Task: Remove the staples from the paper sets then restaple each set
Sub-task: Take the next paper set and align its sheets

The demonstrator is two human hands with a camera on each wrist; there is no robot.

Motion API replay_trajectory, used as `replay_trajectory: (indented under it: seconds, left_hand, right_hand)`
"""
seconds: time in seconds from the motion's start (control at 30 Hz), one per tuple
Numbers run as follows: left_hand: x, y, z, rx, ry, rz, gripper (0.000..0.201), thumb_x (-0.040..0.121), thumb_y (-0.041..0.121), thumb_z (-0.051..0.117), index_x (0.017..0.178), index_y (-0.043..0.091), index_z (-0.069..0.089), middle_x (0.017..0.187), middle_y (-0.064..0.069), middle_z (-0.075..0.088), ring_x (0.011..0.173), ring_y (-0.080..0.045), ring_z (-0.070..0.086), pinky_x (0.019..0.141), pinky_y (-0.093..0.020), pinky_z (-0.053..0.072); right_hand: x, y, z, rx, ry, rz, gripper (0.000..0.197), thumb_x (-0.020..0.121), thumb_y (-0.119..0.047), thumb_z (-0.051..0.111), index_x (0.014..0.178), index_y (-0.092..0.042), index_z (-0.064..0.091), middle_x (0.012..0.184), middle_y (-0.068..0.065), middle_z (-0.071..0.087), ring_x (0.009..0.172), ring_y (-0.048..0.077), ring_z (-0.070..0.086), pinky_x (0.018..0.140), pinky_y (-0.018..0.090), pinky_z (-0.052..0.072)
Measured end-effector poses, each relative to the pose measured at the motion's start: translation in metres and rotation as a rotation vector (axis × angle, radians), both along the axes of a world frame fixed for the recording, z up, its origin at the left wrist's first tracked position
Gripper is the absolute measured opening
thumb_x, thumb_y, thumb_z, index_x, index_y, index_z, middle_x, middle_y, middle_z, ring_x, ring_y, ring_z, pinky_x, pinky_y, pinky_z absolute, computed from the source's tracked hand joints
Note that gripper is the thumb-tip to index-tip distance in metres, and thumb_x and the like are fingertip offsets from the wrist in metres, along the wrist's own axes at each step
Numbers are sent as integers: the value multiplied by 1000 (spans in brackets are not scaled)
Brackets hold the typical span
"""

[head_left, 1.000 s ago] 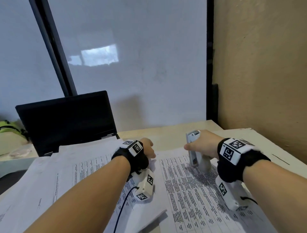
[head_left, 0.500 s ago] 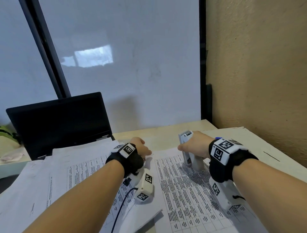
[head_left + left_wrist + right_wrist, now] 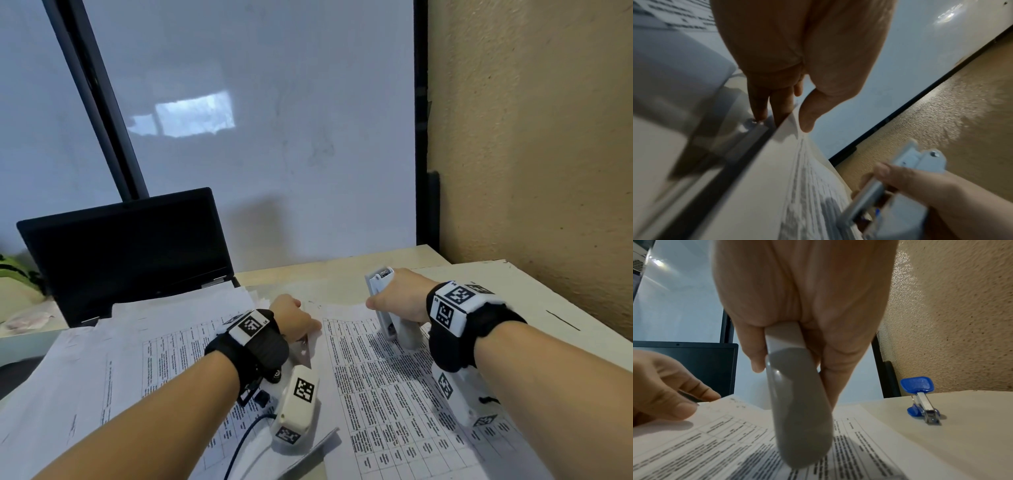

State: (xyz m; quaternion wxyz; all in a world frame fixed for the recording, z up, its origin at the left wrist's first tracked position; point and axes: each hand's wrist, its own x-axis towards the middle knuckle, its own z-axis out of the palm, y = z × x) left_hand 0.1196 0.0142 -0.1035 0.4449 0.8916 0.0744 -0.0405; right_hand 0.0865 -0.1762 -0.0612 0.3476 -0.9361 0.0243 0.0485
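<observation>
A: From the head view, what are the hands doing?

B: The right hand [image 3: 399, 301] is wrapped round a grey stapler [image 3: 394, 313], its rear end down on the printed paper set [image 3: 394, 394], its front end raised. The left hand [image 3: 294, 318] sits at that set's top left corner, fingers curled under (the exact grip is hidden here). Both lie on a pale worktop [image 3: 534, 308], with a dark laptop [image 3: 126, 253] behind more loose sheets [image 3: 102, 359] to the left.

A: And the left wrist view?

B: Blurred, but the left hand [image 3: 797, 56] pinches the corner of the paper set [image 3: 781, 170], thumb on top, fingertips [image 3: 760, 113] beneath. The right hand [image 3: 920, 183] shows lower right, gripping the stapler [image 3: 906, 191].

A: The right wrist view?

B: The right hand [image 3: 801, 296] closes round the stapler [image 3: 797, 402], thumb one side, fingers the other, its rounded end touching the paper set [image 3: 715, 443]. The left hand [image 3: 663, 389] holds the sheet's corner at the left. A blue staple remover [image 3: 923, 399] lies on the worktop [image 3: 962, 434], well apart to the right (near the textured wall [image 3: 962, 321]).
</observation>
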Motion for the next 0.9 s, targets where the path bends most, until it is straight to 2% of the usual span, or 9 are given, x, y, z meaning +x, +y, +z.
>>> replay_trajectory:
  seconds: [0.1, 0.2, 0.27, 0.33, 0.4, 0.5, 0.57, 0.73, 0.9]
  left_hand:
    - [-9, -4, -1, 47, -17, -23, 32, 82, 9, 74, 100, 5, 48, 87, -5, 51, 102, -32, 62, 95, -44, 52]
    - [-23, -12, -3, 87, -4, -70, 65, 79, 12, 74, 131, 1, 35, 92, -3, 54, 100, -24, 60, 88, -33, 54]
    - [-26, -15, -5, 53, 19, -133, 61, 70, 12, 76, 123, -1, 47, 105, -8, 66, 97, -24, 65, 86, -40, 57]
    - [-30, -16, -2, 41, -22, -128, 37, 71, 7, 72, 105, 5, 57, 105, -9, 69, 98, -27, 67, 86, -46, 57]
    - [-32, -16, -1, 49, -70, -86, 29, 79, 2, 67, 95, 15, 46, 104, -7, 63, 100, -28, 64, 88, -44, 56]
    - [-35, -19, -2, 17, -131, -56, 46, 83, 1, 64, 120, 15, 40, 109, -4, 59, 102, -25, 60, 89, -42, 55]
    - [-38, -20, -2, -40, -165, -34, 57, 84, 0, 63, 133, 12, 37, 99, 2, 59, 101, -24, 61, 90, -41, 54]
    - [-37, -16, 0, -49, -175, 6, 55, 83, -1, 62, 132, 12, 41, 97, -4, 64, 94, -24, 66, 84, -43, 57]
    - [-36, -16, 1, -37, -202, 15, 64, 83, -2, 64, 139, 11, 36, 86, 11, 51, 92, -18, 59, 86, -39, 56]
  right_hand:
    - [0, 1, 0, -13, 5, 8, 19, 88, -23, 60, 74, -16, 48, 67, 0, 49, 59, 14, 47, 54, 24, 36]
    - [-1, 2, 0, -6, 6, -5, 22, 88, -22, 60, 72, -16, 46, 67, 0, 48, 58, 14, 46, 53, 24, 36]
    - [-2, 2, 0, 1, 4, -13, 22, 88, -23, 60, 73, -16, 46, 68, 1, 48, 60, 15, 47, 55, 24, 36]
    - [-3, 3, 0, 7, 3, -15, 21, 88, -23, 61, 74, -15, 46, 68, 2, 49, 61, 16, 47, 56, 24, 37]
    - [-4, 4, 0, 3, 4, -15, 21, 88, -23, 60, 74, -15, 47, 68, 2, 48, 59, 15, 47, 55, 24, 36]
    - [-4, 5, 1, -14, 9, -9, 22, 89, -23, 60, 73, -15, 46, 67, 1, 47, 58, 14, 46, 54, 25, 36]
    - [-4, 4, 1, -16, 5, -10, 22, 89, -23, 60, 73, -15, 46, 67, 1, 47, 58, 14, 46, 55, 25, 36]
    - [-4, 3, 0, 2, 10, -25, 22, 88, -24, 60, 74, -15, 45, 68, 1, 47, 59, 15, 45, 54, 25, 36]
    - [-3, 4, -1, 11, 13, -15, 21, 89, -24, 60, 76, -16, 46, 70, 1, 48, 61, 14, 47, 56, 25, 38]
